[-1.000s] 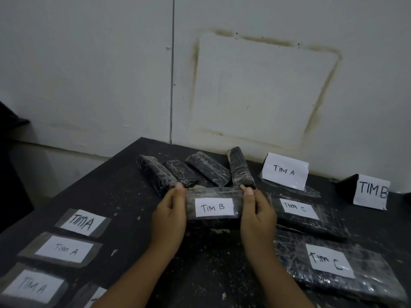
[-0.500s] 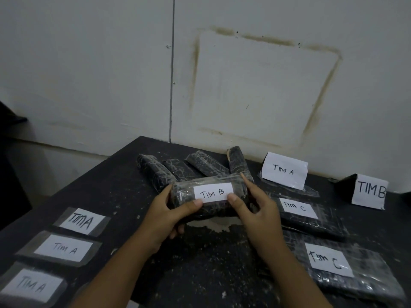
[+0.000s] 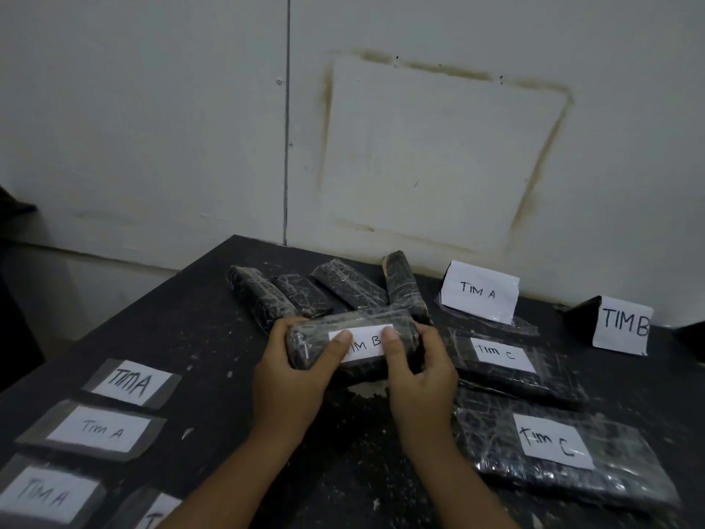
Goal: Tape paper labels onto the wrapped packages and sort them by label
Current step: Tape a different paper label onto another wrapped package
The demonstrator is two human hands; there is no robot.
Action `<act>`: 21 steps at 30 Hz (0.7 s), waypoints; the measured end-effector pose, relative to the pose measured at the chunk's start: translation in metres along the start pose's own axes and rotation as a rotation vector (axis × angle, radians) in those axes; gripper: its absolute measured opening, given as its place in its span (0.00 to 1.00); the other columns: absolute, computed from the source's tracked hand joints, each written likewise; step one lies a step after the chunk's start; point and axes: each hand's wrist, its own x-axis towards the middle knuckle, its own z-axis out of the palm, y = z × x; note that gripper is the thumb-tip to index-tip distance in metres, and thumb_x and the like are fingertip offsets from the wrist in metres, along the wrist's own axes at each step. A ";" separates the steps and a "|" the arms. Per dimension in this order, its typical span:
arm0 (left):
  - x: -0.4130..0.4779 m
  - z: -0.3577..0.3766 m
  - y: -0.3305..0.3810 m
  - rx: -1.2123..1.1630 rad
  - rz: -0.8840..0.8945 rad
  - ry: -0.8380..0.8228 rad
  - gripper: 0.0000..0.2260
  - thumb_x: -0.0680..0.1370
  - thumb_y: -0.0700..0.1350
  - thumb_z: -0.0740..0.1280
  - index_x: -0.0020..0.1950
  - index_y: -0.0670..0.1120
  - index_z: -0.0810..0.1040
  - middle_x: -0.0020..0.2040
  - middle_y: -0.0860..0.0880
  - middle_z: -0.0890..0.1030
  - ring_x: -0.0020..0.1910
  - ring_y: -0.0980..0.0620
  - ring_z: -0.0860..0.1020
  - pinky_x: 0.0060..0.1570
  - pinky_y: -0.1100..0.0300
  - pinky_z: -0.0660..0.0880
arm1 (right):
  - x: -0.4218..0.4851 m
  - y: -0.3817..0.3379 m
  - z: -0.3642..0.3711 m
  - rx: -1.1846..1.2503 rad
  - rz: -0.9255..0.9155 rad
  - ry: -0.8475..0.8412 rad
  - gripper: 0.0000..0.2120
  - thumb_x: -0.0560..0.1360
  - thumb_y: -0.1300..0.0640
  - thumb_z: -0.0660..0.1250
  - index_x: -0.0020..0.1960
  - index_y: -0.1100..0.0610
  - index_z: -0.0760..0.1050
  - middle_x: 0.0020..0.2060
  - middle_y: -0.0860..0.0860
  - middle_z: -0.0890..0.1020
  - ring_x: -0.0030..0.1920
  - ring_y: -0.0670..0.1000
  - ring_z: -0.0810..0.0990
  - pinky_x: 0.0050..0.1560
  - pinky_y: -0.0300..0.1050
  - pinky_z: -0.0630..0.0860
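TIM B package (image 3: 353,347) now lifting off table (image 3: 198,337), thumbs sliding inward over its label (image 3: 362,343). I'm seeing left hand (image 3: 293,379) and right hand (image 3: 419,372) both clamping it, pressing tape down; sorting toward TIM B sign (image 3: 622,325) likely following.

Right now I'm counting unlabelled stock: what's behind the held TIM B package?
Behind the TIM B package lie four unlabelled wrapped packages; their near ends are hidden by it and the hands.
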 end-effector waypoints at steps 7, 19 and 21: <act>-0.008 0.008 0.000 0.073 0.208 0.095 0.14 0.67 0.65 0.65 0.47 0.60 0.71 0.39 0.59 0.81 0.37 0.62 0.80 0.30 0.68 0.75 | 0.010 0.004 -0.009 0.041 0.051 0.109 0.19 0.79 0.54 0.61 0.29 0.57 0.69 0.23 0.46 0.69 0.27 0.42 0.66 0.29 0.42 0.65; -0.020 0.012 0.004 0.139 0.380 0.103 0.17 0.68 0.62 0.67 0.51 0.56 0.70 0.45 0.52 0.79 0.43 0.53 0.80 0.40 0.55 0.78 | 0.020 0.005 -0.014 0.071 0.057 0.181 0.23 0.78 0.56 0.63 0.24 0.51 0.63 0.20 0.43 0.66 0.24 0.41 0.62 0.25 0.34 0.61; -0.019 0.012 0.004 0.132 0.368 0.105 0.17 0.68 0.62 0.66 0.51 0.56 0.70 0.45 0.52 0.79 0.43 0.53 0.80 0.39 0.54 0.78 | 0.019 0.007 -0.016 0.041 0.033 0.130 0.22 0.78 0.53 0.62 0.26 0.49 0.65 0.21 0.43 0.68 0.25 0.41 0.64 0.26 0.34 0.63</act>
